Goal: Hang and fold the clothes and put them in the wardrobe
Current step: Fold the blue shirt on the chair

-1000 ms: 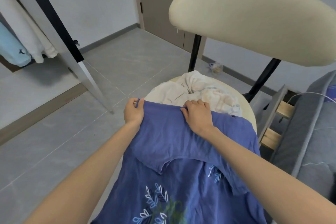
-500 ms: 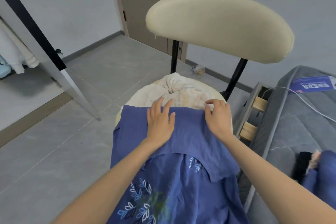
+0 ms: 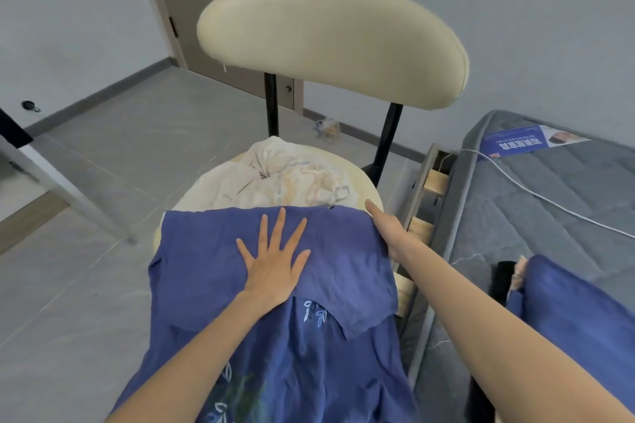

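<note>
Blue crinkled shirt [image 3: 213, 268], white leaf print at 6 o'clock, lies folded over the chair seat [image 3: 366, 180]. Left hand [image 3: 271, 271] lies flat on the fold, fingers [image 3: 281, 227] spread. Right hand [image 3: 388, 230] is at the fold's 3 o'clock edge, grip cannot be told. Rumpled cream cloth [image 3: 275, 178] touches the shirt at 12 o'clock. Padded oval backrest [image 3: 330, 41] beyond. Grey quilted mattress [image 3: 549, 216] at 3 o'clock, its blue label [image 3: 515, 144] unreadable. Tiled floor [image 3: 86, 285] open at 9 o'clock.

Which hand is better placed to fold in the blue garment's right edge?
Probably the right hand: it lies along that edge of the garment, while the left hand presses flat on its middle.
</note>
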`<state>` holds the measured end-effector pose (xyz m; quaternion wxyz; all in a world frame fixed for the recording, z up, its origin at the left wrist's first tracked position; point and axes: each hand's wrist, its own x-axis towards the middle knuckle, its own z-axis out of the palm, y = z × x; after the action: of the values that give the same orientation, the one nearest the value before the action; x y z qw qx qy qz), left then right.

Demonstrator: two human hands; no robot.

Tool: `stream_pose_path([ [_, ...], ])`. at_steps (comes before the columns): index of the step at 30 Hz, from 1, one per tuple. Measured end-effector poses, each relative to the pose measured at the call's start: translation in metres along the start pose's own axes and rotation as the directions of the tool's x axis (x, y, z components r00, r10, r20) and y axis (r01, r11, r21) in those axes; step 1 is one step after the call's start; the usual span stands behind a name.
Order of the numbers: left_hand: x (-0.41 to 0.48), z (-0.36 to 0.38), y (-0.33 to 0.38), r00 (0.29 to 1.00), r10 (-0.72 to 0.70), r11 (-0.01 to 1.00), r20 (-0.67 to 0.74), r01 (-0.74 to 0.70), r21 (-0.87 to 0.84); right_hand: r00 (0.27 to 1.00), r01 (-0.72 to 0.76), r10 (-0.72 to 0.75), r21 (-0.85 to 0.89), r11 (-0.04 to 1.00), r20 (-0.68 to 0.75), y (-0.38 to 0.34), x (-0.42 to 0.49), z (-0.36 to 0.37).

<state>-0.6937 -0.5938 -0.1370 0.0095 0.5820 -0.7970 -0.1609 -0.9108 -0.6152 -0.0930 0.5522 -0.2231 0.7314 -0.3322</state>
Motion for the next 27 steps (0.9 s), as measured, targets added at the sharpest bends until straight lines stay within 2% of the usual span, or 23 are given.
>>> stream_pose_path([
  [3, 0.001, 0.001, -0.001, 1.000, 0.003, 1.000, -0.002, -0.003, -0.009, 0.989, -0.066, 0.058, 0.053, 0.996, 0.136, -0.006, -0.001, -0.002],
  [7, 0.002, 0.001, -0.002, 1.000, 0.014, 1.000, 0.000, -0.014, -0.026, 0.970, -0.156, 0.151, 0.012, 0.988, 0.189, -0.013, -0.009, -0.003],
  [9, 0.002, -0.002, -0.002, 1.000, 0.015, 1.000, 0.021, -0.014, -0.016, 0.986, -0.128, 0.116, 0.101, 0.987, 0.120, -0.013, -0.009, -0.003],
  [11, 0.001, -0.004, -0.002, 0.999, 0.008, 1.000, 0.049, -0.007, -0.011, 0.996, -0.060, 0.072, 0.223, 0.973, -0.046, -0.009, -0.006, -0.004],
  [13, 0.000, -0.006, -0.002, 0.998, 0.000, 1.000, 0.059, 0.002, -0.030, 0.978, -0.003, 0.059, 0.272, 0.962, -0.200, -0.005, -0.004, -0.006],
  [15, 0.000, -0.006, -0.001, 0.998, -0.002, 0.999, 0.062, 0.005, -0.033, 0.957, 0.012, 0.059, 0.240, 0.971, -0.285, 0.001, 0.000, -0.008],
  [17, 0.000, -0.007, -0.002, 0.997, 0.001, 0.999, 0.071, 0.002, -0.038, 0.951, 0.024, 0.031, 0.174, 0.985, -0.309, 0.007, 0.002, -0.008],
  [19, 0.000, -0.010, -0.003, 0.997, 0.014, 0.998, 0.082, -0.008, -0.070, 0.957, 0.073, -0.054, 0.057, 0.996, -0.286, 0.011, 0.002, -0.004],
  [20, -0.001, -0.014, -0.003, 0.997, 0.021, 0.996, 0.078, -0.014, -0.090, 0.947, 0.126, -0.137, -0.056, 0.990, -0.290, 0.014, 0.001, -0.003],
  [21, -0.002, -0.017, -0.005, 0.998, 0.029, 0.995, 0.061, -0.022, -0.102, 0.915, 0.201, -0.259, -0.204, 0.958, -0.309, 0.016, -0.002, -0.001],
  [22, -0.004, -0.022, -0.007, 0.999, 0.039, 0.995, 0.034, -0.035, -0.095, 0.850, 0.295, -0.419, -0.370, 0.881, -0.320, 0.020, -0.005, 0.001],
  [23, -0.005, -0.026, -0.010, 0.999, 0.051, 0.996, -0.001, -0.051, -0.071, 0.761, 0.393, -0.587, -0.523, 0.756, -0.277, 0.022, -0.011, 0.002],
  [24, -0.007, -0.031, -0.014, 0.997, 0.062, 0.997, -0.036, -0.064, -0.042, 0.672, 0.484, -0.720, -0.635, 0.602, -0.170, 0.025, -0.016, 0.004],
  [25, -0.008, -0.035, -0.019, 0.996, 0.066, 0.997, -0.063, -0.068, -0.024, 0.615, 0.551, -0.788, -0.702, 0.452, -0.025, 0.027, -0.019, 0.007],
  [26, -0.008, -0.040, -0.025, 0.995, 0.057, 0.998, -0.075, -0.059, -0.017, 0.599, 0.590, -0.791, -0.737, 0.331, 0.125, 0.028, -0.020, 0.009],
  [27, -0.008, -0.044, -0.032, 0.997, 0.035, 0.999, -0.074, -0.036, -0.015, 0.620, 0.602, -0.747, -0.756, 0.256, 0.240, 0.029, -0.020, 0.012],
])
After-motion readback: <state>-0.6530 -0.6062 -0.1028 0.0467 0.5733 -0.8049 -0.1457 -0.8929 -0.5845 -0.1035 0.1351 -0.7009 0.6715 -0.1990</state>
